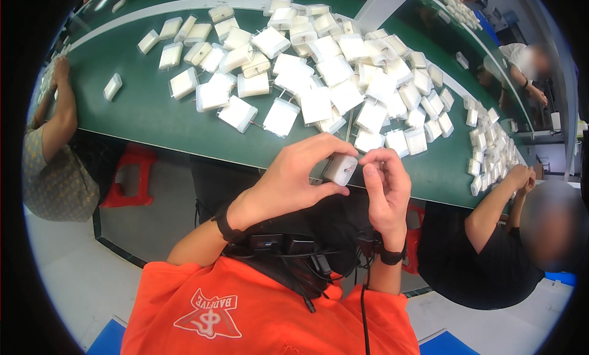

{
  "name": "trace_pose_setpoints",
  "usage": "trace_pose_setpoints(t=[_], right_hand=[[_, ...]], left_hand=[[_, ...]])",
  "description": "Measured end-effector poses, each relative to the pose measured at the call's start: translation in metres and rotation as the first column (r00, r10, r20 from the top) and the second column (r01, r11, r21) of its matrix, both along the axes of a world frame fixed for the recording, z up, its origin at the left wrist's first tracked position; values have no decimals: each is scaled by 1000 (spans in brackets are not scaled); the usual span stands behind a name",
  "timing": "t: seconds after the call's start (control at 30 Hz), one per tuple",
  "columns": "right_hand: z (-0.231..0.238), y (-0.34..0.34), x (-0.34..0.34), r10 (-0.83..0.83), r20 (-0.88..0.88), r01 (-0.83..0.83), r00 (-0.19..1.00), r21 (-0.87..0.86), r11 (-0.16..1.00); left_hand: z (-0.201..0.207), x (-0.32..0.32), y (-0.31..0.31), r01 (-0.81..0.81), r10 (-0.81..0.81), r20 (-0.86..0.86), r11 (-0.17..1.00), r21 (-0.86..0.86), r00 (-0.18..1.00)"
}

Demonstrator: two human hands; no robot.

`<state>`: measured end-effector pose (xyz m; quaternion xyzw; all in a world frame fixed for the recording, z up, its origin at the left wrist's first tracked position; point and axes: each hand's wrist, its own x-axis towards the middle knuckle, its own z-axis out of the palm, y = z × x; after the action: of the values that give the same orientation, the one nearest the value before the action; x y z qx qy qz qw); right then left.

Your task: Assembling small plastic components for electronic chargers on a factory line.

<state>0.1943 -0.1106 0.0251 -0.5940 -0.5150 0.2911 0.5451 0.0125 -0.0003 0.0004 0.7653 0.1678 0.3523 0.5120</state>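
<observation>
Just in front of the green table's near edge, my left hand (291,177) holds a white rectangular block (342,169) between thumb and fingers. The block's end face is turned up toward me, and a short dark wire or pin shows on it. Close by on the right is my right hand (388,189), its fingers bent and the thumb drawn up near the index fingertip. Whether anything small sits in that pinch cannot be made out. Beyond both hands, a large heap of similar white blocks (316,103) with clear film edges and thin wires lies on the green table (147,109).
People sit on both sides: one person's arm (61,109) at left, another's hands (520,178) at right beside a second pile of blocks (491,147). A grey post (386,8) rises behind the heap. A red stool (132,177) stands below the table. Cables (362,281) hang before my chest.
</observation>
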Motion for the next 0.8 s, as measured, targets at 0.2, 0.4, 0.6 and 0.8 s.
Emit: trace_pose_setpoints(t=[0.2, 0.4, 0.6, 0.8], right_hand=[[4, 7, 4, 86, 191, -88, 978, 2, 996], [3, 7, -2, 30, 136, -28, 990, -16, 999], [5, 5, 0, 7, 138, 5, 990, -92, 996], [15, 4, -8, -51, 126, 71, 991, -157, 985]], left_hand=[[0, 0, 0, 6, -4, 30, 999, -49, 1000], [5, -3, 2, 29, -29, 17, 999, -22, 999], [3, -3, 4, 47, -47, 9, 999, -26, 999], [2, -4, 4, 60, -61, -13, 996, -59, 998]])
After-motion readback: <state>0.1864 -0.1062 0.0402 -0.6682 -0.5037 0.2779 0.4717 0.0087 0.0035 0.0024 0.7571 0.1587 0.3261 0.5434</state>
